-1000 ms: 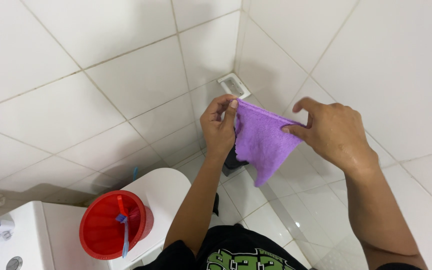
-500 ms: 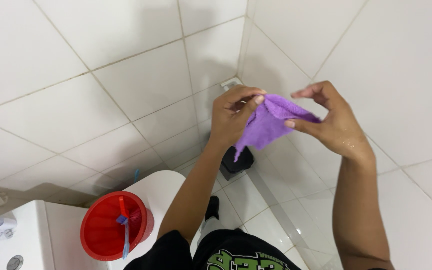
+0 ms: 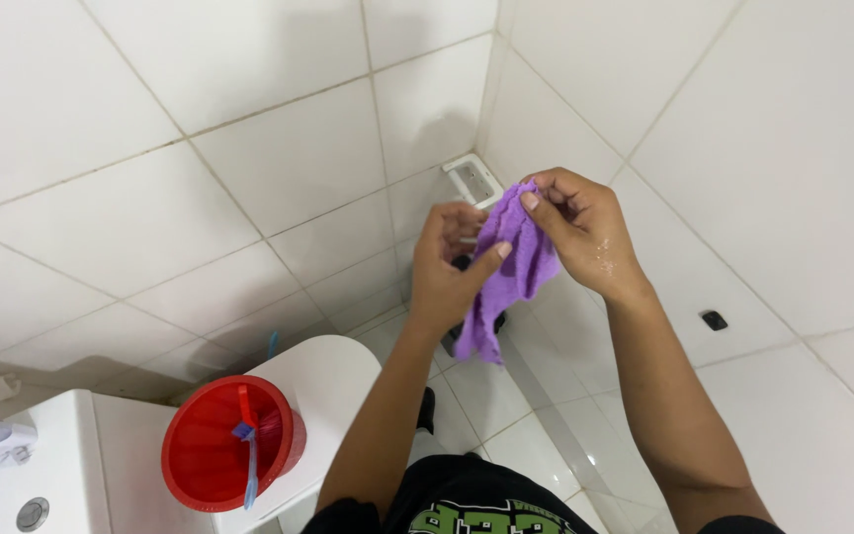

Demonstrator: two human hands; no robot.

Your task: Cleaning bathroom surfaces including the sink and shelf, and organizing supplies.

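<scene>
I hold a purple cloth (image 3: 508, 277) up in front of me with both hands, in the corner of a white-tiled room. My left hand (image 3: 452, 269) grips its left side, thumb stretched across the fabric. My right hand (image 3: 577, 225) pinches the top edge from above. The cloth is bunched between the hands and its lower end hangs loose below them.
A white toilet with closed lid (image 3: 318, 391) and cistern (image 3: 61, 465) stands at the lower left. On the lid sits a red bucket (image 3: 224, 455) with a blue-handled brush (image 3: 249, 450) in it. A small white fitting (image 3: 473, 181) is on the wall behind the cloth.
The cloth was spread wide between my hands; now they have come together and the cloth is gathered into a bunch, hanging lower.
</scene>
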